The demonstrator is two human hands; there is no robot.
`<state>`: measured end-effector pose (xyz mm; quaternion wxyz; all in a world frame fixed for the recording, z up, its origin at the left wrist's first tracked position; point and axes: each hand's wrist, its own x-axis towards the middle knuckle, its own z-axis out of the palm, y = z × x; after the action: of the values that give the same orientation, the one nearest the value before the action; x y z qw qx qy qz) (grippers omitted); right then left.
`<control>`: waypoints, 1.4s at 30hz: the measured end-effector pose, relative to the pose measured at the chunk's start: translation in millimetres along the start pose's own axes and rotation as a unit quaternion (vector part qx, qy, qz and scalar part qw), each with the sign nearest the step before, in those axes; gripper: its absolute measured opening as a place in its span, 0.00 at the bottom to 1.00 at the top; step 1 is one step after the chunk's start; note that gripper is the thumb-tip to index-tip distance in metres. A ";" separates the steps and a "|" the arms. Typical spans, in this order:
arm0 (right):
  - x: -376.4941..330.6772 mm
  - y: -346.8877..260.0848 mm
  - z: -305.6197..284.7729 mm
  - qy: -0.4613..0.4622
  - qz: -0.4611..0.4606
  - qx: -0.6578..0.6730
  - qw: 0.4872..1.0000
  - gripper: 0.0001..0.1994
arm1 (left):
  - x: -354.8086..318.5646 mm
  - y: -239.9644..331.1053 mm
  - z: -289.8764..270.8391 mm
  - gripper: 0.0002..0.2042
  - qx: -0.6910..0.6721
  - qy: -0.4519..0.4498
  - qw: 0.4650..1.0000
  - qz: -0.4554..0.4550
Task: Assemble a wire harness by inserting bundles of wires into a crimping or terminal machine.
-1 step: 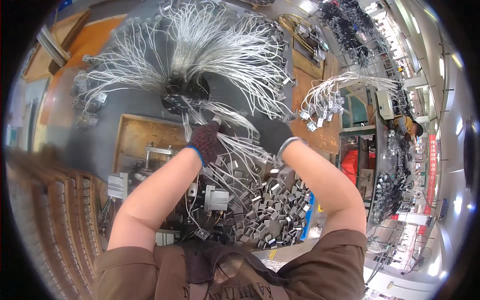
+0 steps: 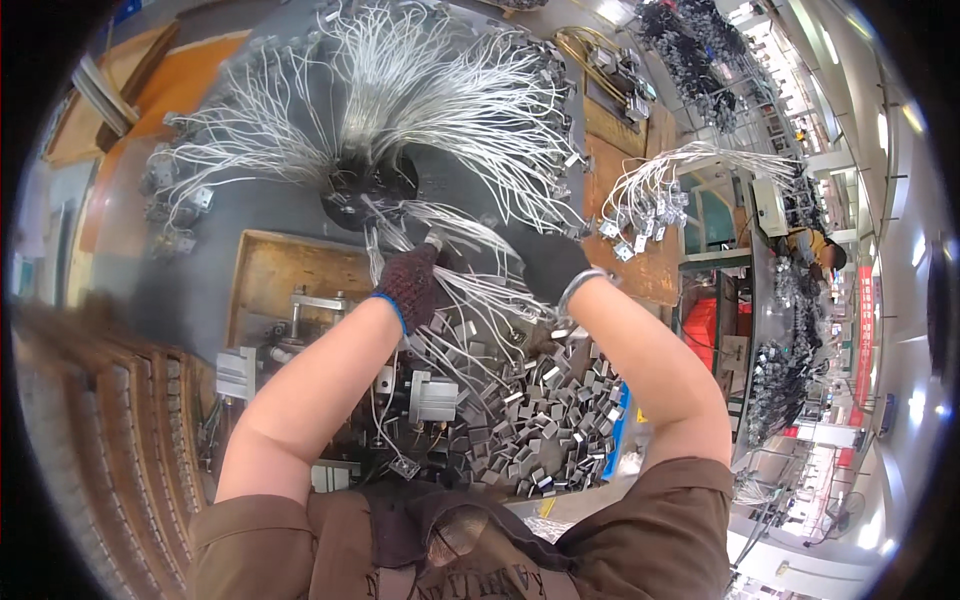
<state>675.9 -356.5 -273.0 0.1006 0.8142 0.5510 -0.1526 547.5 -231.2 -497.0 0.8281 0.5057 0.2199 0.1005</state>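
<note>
Hands: your left hand [image 2: 412, 283] in a dark knit glove grips a bunch of white wires [image 2: 470, 290]; right hand [image 2: 553, 262], gloved, closes on the same strands | wires run between both hands, likely held taut for sorting | metal clips [image 2: 540, 400] heaped on the bench [image 2: 270, 270] just below.

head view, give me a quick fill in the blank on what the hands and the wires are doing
1. Both hands, the left hand and the right hand, wear dark ____.
2. The white wires spread out like a ____ over the grey table.
3. Below the hands lies a pile of small ____ clips.
4. Both forearms are ____.

Missing words: gloves; fan; metal; bare
</note>
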 end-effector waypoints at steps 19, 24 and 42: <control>-12.8 -45.1 32.8 0.100 0.069 0.008 0.993 0.36 | -61.6 135.7 41.8 0.20 0.218 -0.116 0.965 -0.084; 6.3 -17.9 39.0 0.061 0.031 0.043 0.997 0.33 | -77.0 124.8 63.8 0.18 0.538 -0.159 0.820 0.118; 8.9 -17.1 -25.0 -0.109 -0.013 0.069 0.992 0.29 | -62.4 165.3 45.8 0.15 0.662 -0.322 0.672 0.081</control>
<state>666.6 -334.1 -252.8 0.1019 0.7904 0.5356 -0.2792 523.0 -214.4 -317.0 0.2839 0.9383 -0.0935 -0.1738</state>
